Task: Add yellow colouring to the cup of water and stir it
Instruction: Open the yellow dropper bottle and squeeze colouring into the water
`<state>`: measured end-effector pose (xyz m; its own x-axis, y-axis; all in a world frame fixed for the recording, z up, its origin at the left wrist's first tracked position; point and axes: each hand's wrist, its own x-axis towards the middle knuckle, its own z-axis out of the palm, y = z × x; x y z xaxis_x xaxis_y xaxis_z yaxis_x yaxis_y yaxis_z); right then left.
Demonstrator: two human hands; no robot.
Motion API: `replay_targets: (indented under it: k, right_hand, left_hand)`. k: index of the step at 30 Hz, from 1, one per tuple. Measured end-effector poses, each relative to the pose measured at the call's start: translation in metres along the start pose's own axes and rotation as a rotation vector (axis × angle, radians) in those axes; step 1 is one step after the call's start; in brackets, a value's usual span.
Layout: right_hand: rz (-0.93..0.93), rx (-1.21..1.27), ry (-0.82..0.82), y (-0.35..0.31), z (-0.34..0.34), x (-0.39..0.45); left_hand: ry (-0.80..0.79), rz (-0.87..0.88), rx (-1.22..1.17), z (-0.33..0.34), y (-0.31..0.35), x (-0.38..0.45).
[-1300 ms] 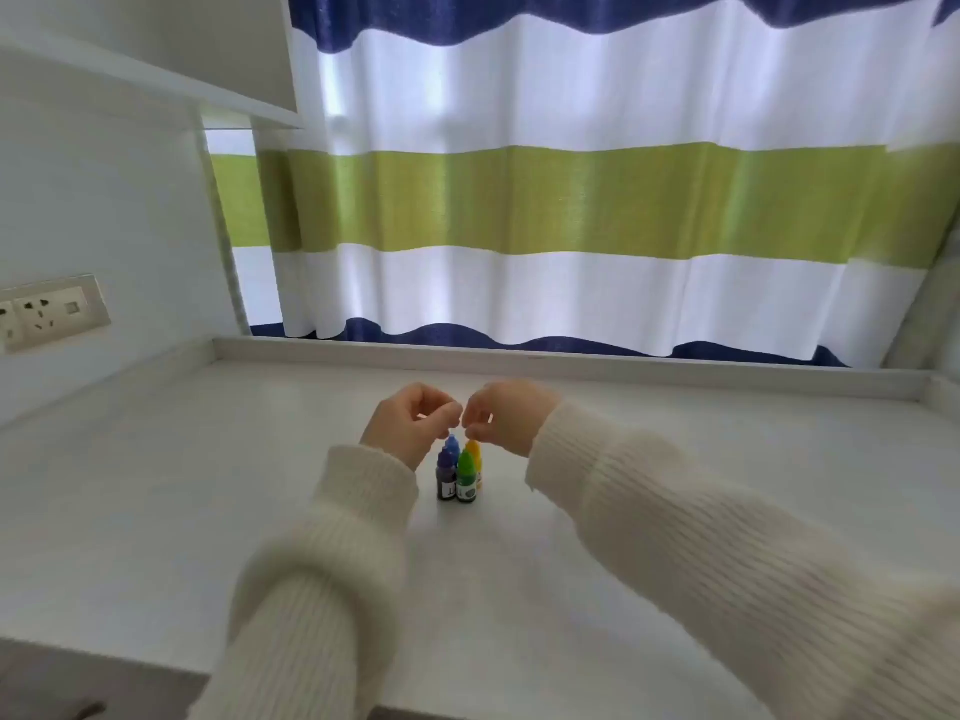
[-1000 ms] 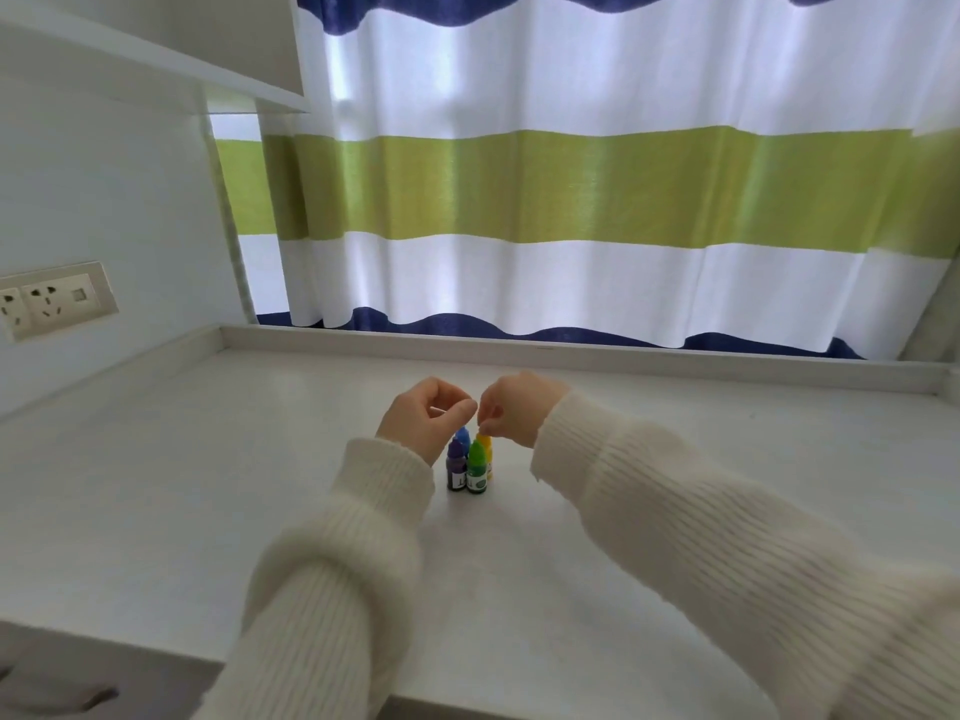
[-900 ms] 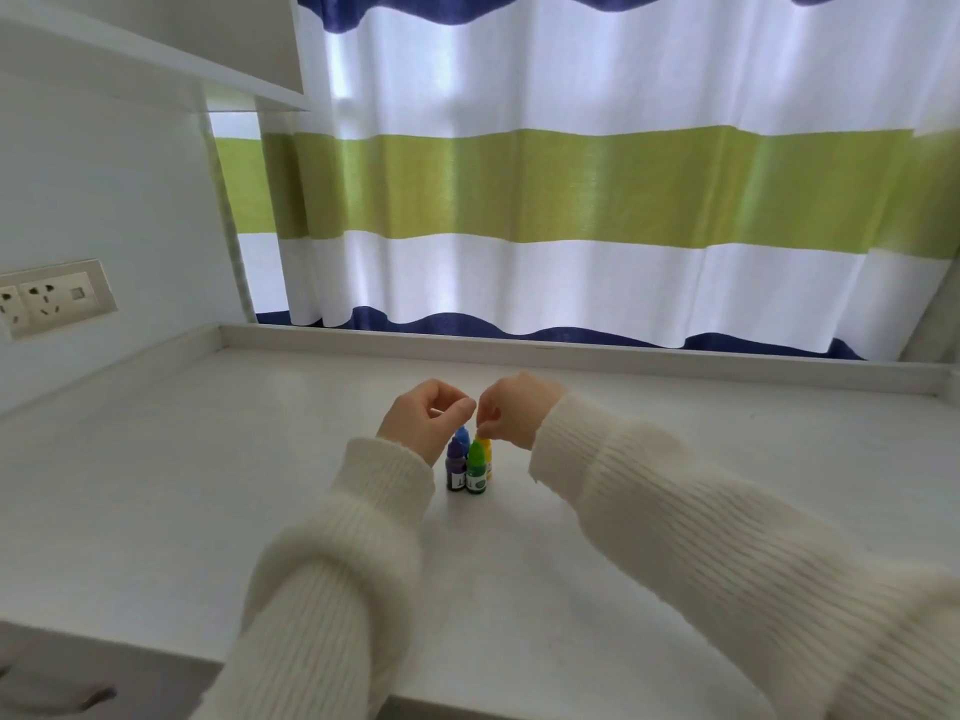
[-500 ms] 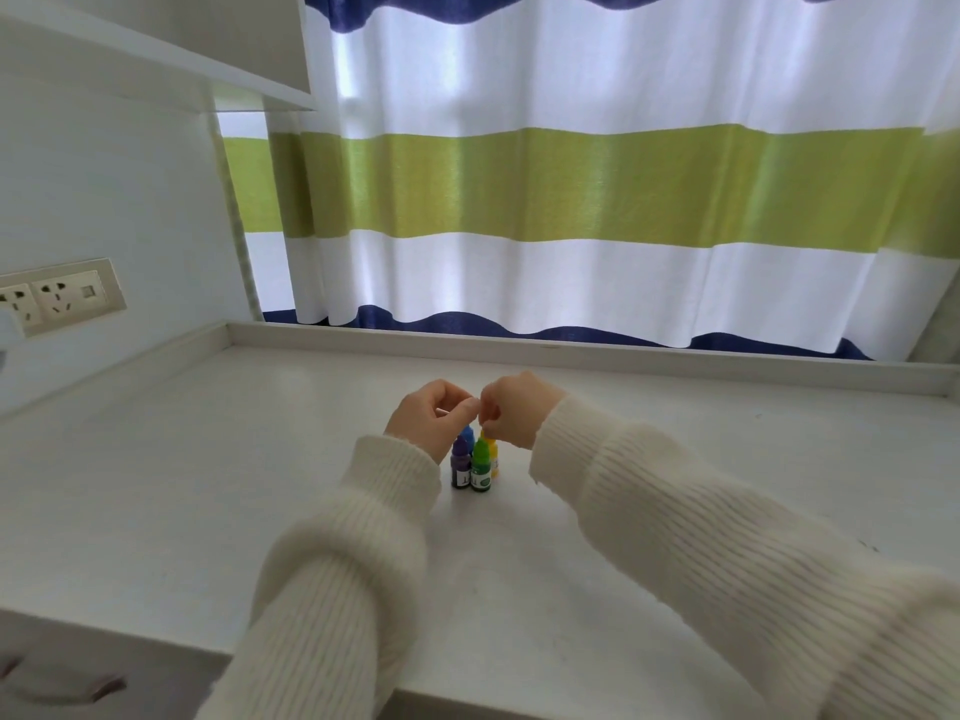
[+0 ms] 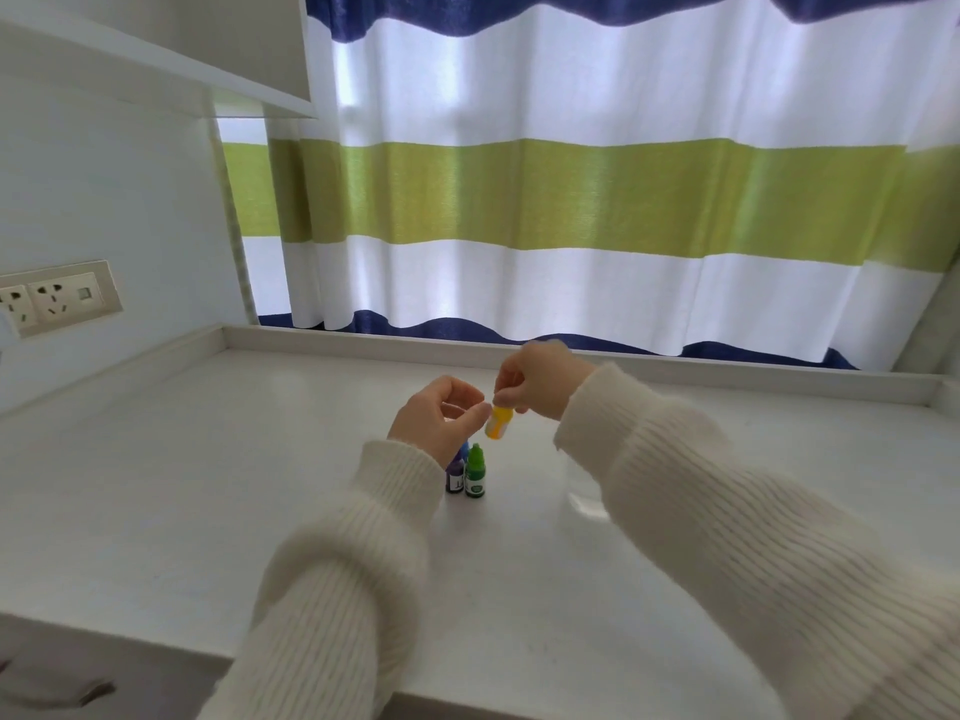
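right hand [image 5: 537,379]: fingers pinch small yellow dropper bottle [image 5: 499,421] by its cap, lifted | left hand [image 5: 440,419]: fingers loosely curled, thumb tip touching bottle, holding nothing

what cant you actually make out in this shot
Head view only:
- Cup of water: mostly behind the right sleeve; water level unreadable.
- Yellow bottle: its top is covered by the right hand; cap on or off unclear.
- Blue bottle: mostly behind the left hand.
- Green bottle and purple bottle: labels too small to read.
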<state>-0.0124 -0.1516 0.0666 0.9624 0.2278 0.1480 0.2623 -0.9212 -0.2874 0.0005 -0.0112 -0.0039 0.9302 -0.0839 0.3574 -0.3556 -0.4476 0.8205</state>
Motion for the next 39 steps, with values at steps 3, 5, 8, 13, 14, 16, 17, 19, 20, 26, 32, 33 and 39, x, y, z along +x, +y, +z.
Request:
replay_targets:
  k: [3,5,8,13,14,16,17,19,20,26,32,33,39]
  right_hand:
    - [-0.034,0.100,0.079,0.001,-0.021,-0.010]
    - [-0.051,0.141,0.128,0.002,-0.031,-0.017]
    - [-0.065,0.199,0.188,0.008,-0.042,-0.025]
    - [-0.065,0.250,0.263,0.025,-0.048,-0.035]
    - [-0.058,0.255,0.278,0.029,-0.048,-0.037]
    - [-0.051,0.307,0.303,0.038,-0.049,-0.040]
    - [-0.058,0.346,0.303,0.041,-0.049,-0.042]
    - [-0.085,0.383,0.286,0.048,-0.051,-0.047]
    - [-0.103,0.383,0.280,0.051,-0.051,-0.049]
    - [-0.201,0.502,0.259,0.065,-0.053,-0.057]
    - [-0.159,0.616,0.309,0.066,-0.044,-0.057]
    - [-0.113,0.632,0.319,0.065,-0.043,-0.057]
    - [-0.027,0.639,0.264,0.072,-0.036,-0.059]
  left_hand:
    - [-0.033,0.047,-0.054,0.005,0.011,-0.003]
    - [-0.042,0.047,-0.078,0.011,0.019,-0.005]
    - [-0.016,0.059,-0.125,0.018,0.031,-0.007]
    - [0.022,0.152,-0.216,0.028,0.042,-0.010]
    - [0.019,0.165,-0.242,0.030,0.045,-0.011]
    - [-0.016,0.168,-0.310,0.035,0.050,-0.014]
    - [-0.054,0.152,-0.345,0.037,0.052,-0.015]
    - [-0.165,0.077,-0.435,0.040,0.056,-0.015]
    - [-0.230,0.018,-0.503,0.041,0.057,-0.015]
    - [-0.313,-0.281,-1.011,0.045,0.065,-0.012]
    - [-0.204,-0.368,-1.159,0.051,0.075,-0.010]
    - [-0.200,-0.367,-1.150,0.052,0.076,-0.010]
    - [-0.162,-0.369,-1.132,0.058,0.078,-0.009]
